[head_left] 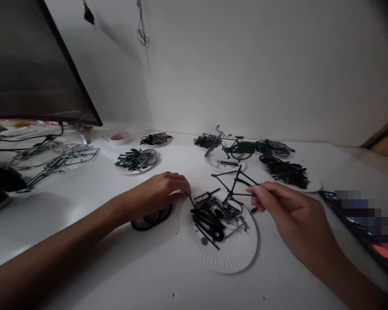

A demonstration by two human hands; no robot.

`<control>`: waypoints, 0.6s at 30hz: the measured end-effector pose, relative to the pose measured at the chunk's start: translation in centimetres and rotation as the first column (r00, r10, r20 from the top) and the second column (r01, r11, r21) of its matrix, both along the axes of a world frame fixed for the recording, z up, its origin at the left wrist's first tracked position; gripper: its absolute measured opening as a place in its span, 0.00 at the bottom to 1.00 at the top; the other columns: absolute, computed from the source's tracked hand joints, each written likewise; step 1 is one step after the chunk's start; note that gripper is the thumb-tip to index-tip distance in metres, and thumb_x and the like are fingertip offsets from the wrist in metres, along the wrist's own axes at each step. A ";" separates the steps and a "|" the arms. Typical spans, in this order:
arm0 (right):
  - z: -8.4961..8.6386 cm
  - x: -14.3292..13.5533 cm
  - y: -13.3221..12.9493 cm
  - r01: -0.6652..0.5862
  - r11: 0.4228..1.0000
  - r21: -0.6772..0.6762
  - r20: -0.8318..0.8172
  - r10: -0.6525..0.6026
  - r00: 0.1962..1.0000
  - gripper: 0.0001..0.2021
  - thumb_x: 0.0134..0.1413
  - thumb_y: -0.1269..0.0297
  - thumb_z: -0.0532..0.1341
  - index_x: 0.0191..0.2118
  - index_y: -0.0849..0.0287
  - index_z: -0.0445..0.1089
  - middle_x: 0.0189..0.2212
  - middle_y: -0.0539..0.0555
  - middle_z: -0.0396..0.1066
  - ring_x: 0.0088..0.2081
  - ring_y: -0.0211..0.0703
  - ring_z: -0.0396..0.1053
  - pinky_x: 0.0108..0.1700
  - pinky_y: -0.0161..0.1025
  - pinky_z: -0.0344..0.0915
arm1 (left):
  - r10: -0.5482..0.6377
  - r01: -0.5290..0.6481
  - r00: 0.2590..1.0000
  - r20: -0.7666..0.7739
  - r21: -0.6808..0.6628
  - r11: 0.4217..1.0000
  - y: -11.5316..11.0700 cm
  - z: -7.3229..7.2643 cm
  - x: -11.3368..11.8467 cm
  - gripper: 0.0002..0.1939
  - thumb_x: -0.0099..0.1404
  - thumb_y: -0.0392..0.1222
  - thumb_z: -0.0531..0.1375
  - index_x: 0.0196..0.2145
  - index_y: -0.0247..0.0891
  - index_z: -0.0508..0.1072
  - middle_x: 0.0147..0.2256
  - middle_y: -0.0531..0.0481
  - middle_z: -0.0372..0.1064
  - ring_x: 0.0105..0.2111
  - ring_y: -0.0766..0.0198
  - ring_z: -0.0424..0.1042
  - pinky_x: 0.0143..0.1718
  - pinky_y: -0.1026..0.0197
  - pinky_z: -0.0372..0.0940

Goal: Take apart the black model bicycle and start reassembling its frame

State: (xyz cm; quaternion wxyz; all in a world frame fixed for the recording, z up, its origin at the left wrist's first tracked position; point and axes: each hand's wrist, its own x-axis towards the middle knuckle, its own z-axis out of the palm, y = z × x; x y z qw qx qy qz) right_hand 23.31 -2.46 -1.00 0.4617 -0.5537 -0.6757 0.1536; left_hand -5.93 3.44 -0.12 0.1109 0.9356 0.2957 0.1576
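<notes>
The black frame (pixel 234 185) is pinched at its right end by the closed fingers of the right hand (pixel 289 211) and held just above the near plate (pixel 229 258), over a heap of black parts (pixel 213 215). The left hand (pixel 158 193) is curled at the plate's left rim, fingertips together on something too small to tell; a wheel (pixel 150 219) lies under its wrist. The frame is judged light, thin and brittle, stiff only along its tubes, so it is best taken at a joint rather than mid-bar. Farther off, a finished green bicycle (pixel 242 148) is stood near the wall, with more plates of parts (pixel 137 160) to the left and right. The white table (pixel 116 267) is smooth and dimly lit; a dark monitor (pixel 29 60) is seen far left, a bare wall behind.
</notes>
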 end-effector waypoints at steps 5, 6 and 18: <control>0.1 -0.2 0.0 -0.022 0.999 -0.039 -0.073 0.019 0.997 0.12 0.62 0.54 0.61 0.33 0.54 0.77 0.25 0.49 0.75 0.27 0.36 0.71 0.30 0.30 0.68 | 0.109 -0.109 0.994 0.013 0.033 0.993 -0.2 0.6 -0.4 0.05 0.71 0.35 0.58 0.43 0.38 0.74 0.44 0.49 0.74 0.41 0.62 0.73 0.45 0.58 0.66; 0.1 -0.3 0.0 -0.024 0.998 -0.049 -0.080 0.020 0.997 0.12 0.62 0.53 0.61 0.33 0.54 0.77 0.25 0.49 0.74 0.27 0.36 0.70 0.30 0.29 0.68 | 0.131 -0.131 0.991 0.033 0.030 0.991 -0.3 0.8 -0.5 0.05 0.72 0.36 0.58 0.43 0.38 0.73 0.44 0.49 0.73 0.41 0.62 0.73 0.45 0.58 0.66; -0.5 0.3 0.0 -0.036 0.994 -0.100 -0.066 0.029 0.997 0.16 0.66 0.50 0.57 0.42 0.54 0.77 0.28 0.50 0.73 0.34 0.40 0.71 0.37 0.35 0.67 | 0.055 -0.049 0.988 0.144 -0.045 0.998 -2.5 1.0 1.1 0.09 0.73 0.38 0.57 0.49 0.44 0.72 0.47 0.50 0.68 0.42 0.67 0.71 0.44 0.63 0.65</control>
